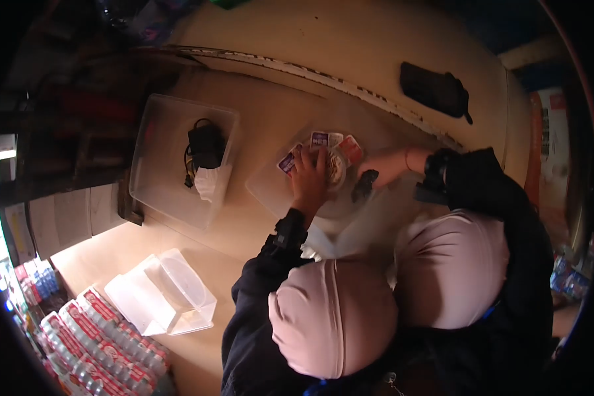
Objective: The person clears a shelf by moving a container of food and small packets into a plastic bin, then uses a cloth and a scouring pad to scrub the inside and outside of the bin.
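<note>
My left hand [309,177] reaches over a clear plastic lid or sheet, fingers stretched out and lying on small purple-and-white packets [288,163]. Close to its fingertips are another purple packet [319,139] and a red-and-white packet [351,150]. Right beside the hand sits a small round tub [336,169] with pale contents. On the tub's other side my right hand [378,170] is closed on a dark crumpled piece [363,187], perhaps cloth; I cannot tell its kind.
A clear plastic bin [145,155] holds a black power adapter [206,146] with its cable and a white paper [206,183]. A translucent container [165,290] lies at lower left, near packs of bottles [99,343]. A black pouch [433,90] rests beyond a raised ledge [297,69].
</note>
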A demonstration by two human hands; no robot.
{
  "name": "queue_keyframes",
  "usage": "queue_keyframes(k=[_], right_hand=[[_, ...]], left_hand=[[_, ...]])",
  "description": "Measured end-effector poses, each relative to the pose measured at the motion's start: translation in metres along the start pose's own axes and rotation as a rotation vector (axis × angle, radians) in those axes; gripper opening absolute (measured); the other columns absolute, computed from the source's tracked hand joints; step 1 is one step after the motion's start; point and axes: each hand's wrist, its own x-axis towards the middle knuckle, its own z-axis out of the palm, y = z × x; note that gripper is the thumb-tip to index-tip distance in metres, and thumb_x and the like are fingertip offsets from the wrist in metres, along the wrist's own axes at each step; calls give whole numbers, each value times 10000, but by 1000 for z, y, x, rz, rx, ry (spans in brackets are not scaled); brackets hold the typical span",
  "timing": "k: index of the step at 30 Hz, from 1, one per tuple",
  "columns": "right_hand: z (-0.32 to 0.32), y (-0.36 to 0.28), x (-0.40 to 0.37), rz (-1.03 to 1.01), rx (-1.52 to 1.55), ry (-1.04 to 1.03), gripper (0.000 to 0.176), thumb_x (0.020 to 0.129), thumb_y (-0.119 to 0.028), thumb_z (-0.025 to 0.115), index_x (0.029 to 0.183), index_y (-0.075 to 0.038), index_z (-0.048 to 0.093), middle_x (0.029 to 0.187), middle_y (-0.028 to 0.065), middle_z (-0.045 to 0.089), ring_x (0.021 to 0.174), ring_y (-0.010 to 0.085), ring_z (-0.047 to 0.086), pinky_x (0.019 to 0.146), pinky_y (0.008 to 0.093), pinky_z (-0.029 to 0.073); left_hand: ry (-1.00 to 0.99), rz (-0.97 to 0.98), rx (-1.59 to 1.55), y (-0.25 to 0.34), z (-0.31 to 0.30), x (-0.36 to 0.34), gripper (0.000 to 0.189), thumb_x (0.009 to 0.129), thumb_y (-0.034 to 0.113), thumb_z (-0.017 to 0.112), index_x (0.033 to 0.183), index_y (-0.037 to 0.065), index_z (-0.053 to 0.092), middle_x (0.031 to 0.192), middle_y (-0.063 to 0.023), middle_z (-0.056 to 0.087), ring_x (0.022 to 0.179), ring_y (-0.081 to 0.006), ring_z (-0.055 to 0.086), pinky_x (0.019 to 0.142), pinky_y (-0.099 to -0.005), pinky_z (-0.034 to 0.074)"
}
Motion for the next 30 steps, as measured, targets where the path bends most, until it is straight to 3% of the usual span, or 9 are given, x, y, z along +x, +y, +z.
queue_keyframes(k=[5, 7, 11, 15, 18, 20, 23, 27, 30], right_hand=[[27, 11, 33, -80, -151, 111, 452, 719, -246, 723, 1125, -71, 627, 1009, 166, 640, 1001, 339, 598, 876, 415, 468], [40, 26, 50, -280, -97, 121, 483, 680, -232, 757, 1115, -63, 632, 992, 177, 634, 988, 349, 596, 878, 418, 470], [38, 28, 63, -256, -227, 19, 444, 670, -149, 747, 1095, -68, 649, 1032, 171, 624, 1009, 347, 581, 879, 418, 469], [27, 37, 63, -303, -182, 57, 399, 682, -140, 736, 1066, -70, 653, 1029, 164, 627, 986, 348, 589, 863, 421, 474], [15, 40, 69, -124, -293, 193, 250, 707, -103, 661, 955, -80, 688, 958, 134, 667, 949, 310, 641, 828, 402, 500], [12, 34, 79, -18, -467, 624, 154, 740, -90, 631, 884, -63, 680, 922, 137, 662, 927, 308, 636, 812, 400, 500], [13, 25, 92, 14, -626, 839, 131, 783, -131, 607, 863, -67, 688, 907, 130, 659, 911, 284, 623, 772, 395, 497], [21, 21, 110, 135, -705, 811, 160, 781, -112, 578, 901, -87, 681, 939, 94, 614, 937, 267, 609, 818, 403, 475], [23, 20, 115, 235, -747, 679, 160, 777, -99, 572, 890, -77, 682, 949, 65, 612, 944, 265, 602, 831, 389, 465]], left_hand=[[-4, 9, 42, -6, 3, 0, 1271, 453, 448, 908, 1489, 201, 215, 1455, -261, 254, 1365, -444, 261, 1012, -500, 391], [1, 0, 111, -6, 3, 0, 1272, 448, 461, 903, 1485, 211, 211, 1450, -274, 260, 1331, -426, 313, 993, -481, 406], [-83, -85, 153, 3, -5, -4, 1281, 458, 464, 904, 1490, 222, 185, 1430, -250, 288, 1263, -365, 391, 958, -438, 428], [-73, -136, 14, 0, -3, -10, 1295, 434, 414, 914, 1483, 211, 183, 1366, -233, 325, 1250, -411, 388, 989, -506, 405], [-74, -229, -97, -3, 2, -7, 1352, 406, 416, 936, 1498, 198, 169, 1325, -194, 380, 1182, -358, 454, 937, -445, 454], [-20, -242, -140, -2, 3, -7, 1315, 413, 363, 937, 1488, 181, 201, 1300, -186, 404, 1175, -363, 464, 935, -445, 460], [81, -237, -209, -5, 6, -9, 1217, 434, 275, 929, 1455, 146, 280, 1259, -168, 450, 1158, -368, 485, 928, -442, 470], [136, -229, -245, -5, 3, -10, 1022, 491, 197, 900, 1374, 112, 390, 1239, -166, 491, 1136, -386, 510, 909, -461, 481], [115, -248, -238, -6, 3, -8, 1001, 494, 187, 894, 1360, 119, 397, 1234, -164, 495, 1115, -387, 528, 896, -466, 486]])
